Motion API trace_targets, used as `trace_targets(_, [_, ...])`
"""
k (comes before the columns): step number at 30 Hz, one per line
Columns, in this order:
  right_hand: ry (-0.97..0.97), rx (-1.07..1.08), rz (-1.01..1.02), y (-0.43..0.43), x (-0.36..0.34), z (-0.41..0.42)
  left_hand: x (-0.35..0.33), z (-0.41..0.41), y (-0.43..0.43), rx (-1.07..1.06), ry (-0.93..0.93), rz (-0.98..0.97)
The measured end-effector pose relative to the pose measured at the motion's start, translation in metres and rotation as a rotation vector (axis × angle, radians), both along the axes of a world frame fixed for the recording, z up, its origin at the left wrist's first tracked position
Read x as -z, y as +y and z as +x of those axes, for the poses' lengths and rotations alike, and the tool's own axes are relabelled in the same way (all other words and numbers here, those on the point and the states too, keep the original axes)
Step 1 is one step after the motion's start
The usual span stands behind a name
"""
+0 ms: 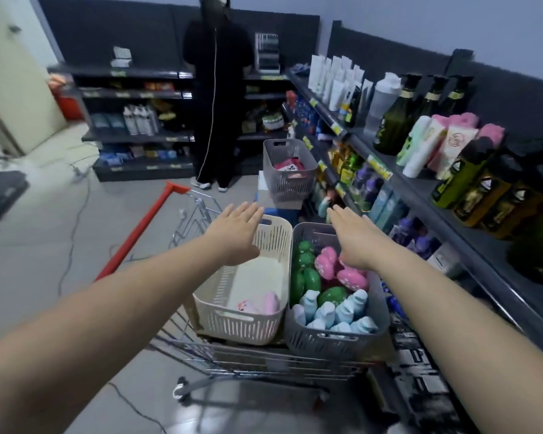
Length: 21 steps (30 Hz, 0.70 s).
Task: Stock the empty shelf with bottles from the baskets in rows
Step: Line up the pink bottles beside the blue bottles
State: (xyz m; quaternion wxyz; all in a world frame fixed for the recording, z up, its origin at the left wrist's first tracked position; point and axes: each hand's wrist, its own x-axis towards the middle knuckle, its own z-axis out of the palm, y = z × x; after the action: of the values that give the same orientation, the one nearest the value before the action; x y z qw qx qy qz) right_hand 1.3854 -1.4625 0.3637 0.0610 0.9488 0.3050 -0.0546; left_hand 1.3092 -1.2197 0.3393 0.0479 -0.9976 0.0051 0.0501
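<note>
Two baskets ride in a wire shopping cart (257, 361). The cream basket (273, 242) on the left holds a pink bottle (268, 303) and little else. The grey basket (323, 339) on the right is full of green bottles (306, 277), pink bottles (348, 277) and light blue bottles (336, 311). My left hand (237, 233) hovers flat and empty above the cream basket. My right hand (355, 239) stretches out with straight fingers over the grey basket's far end, holding nothing.
Dark shelves (427, 189) along the right carry olive-green bottles, white tubes and pink items. Another grey basket (290, 170) stands on a box ahead of the cart. A person in black (217, 98) stands at the back shelves. Cables run across the floor at left.
</note>
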Motion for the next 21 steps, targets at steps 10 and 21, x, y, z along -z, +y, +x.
trace_targets(10, [0.107, -0.153, -0.02, 0.092, 0.027, 0.017, 0.045, -0.014, 0.067, -0.118, 0.07, -0.039])
trace_targets(21, [0.273, -0.331, -0.073, 0.146, 0.133, 0.065, 0.132, 0.016, 0.075, -0.226, 0.334, -0.13])
